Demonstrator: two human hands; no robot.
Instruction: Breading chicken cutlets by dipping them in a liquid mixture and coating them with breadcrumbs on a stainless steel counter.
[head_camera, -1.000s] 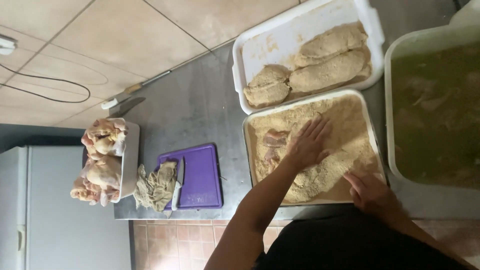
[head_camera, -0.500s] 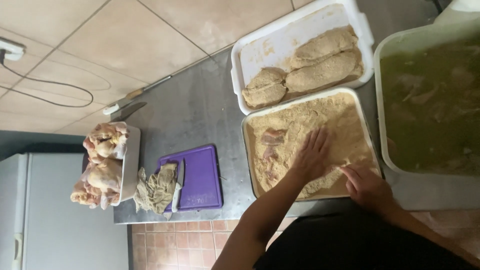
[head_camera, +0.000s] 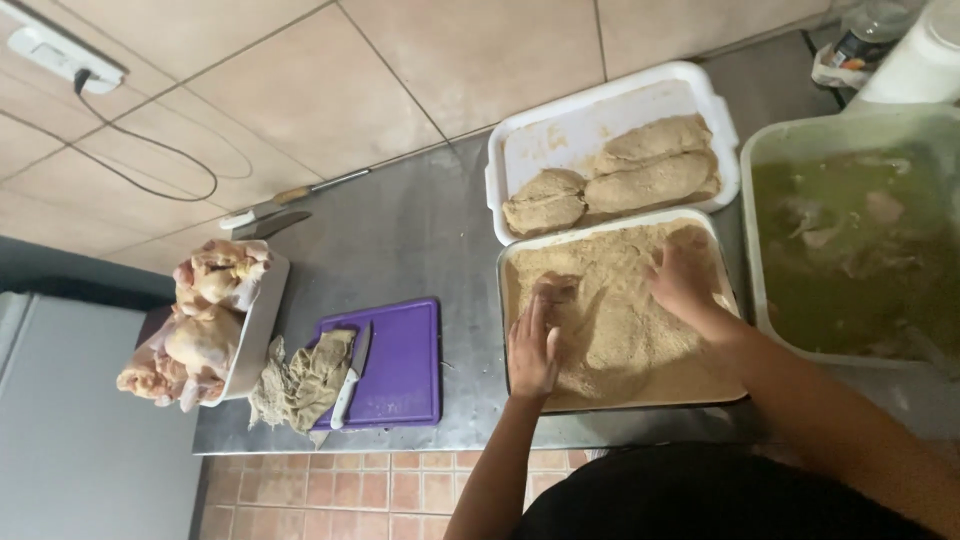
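Left hand (head_camera: 533, 345): our fingers spread flat, pressing the breadcrumbs (head_camera: 610, 330) in the tray (head_camera: 600, 405).
Right hand (head_camera: 682, 280): open, palm down on the crumbs, gripping nothing.

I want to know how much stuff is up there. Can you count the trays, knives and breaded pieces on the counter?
Trays and tubs: 4 – crumb tray, white tray, green marinade tub, raw chicken tray
Knives: 2 – one on the purple board, one by the wall
Breaded pieces: 3
Total: 9
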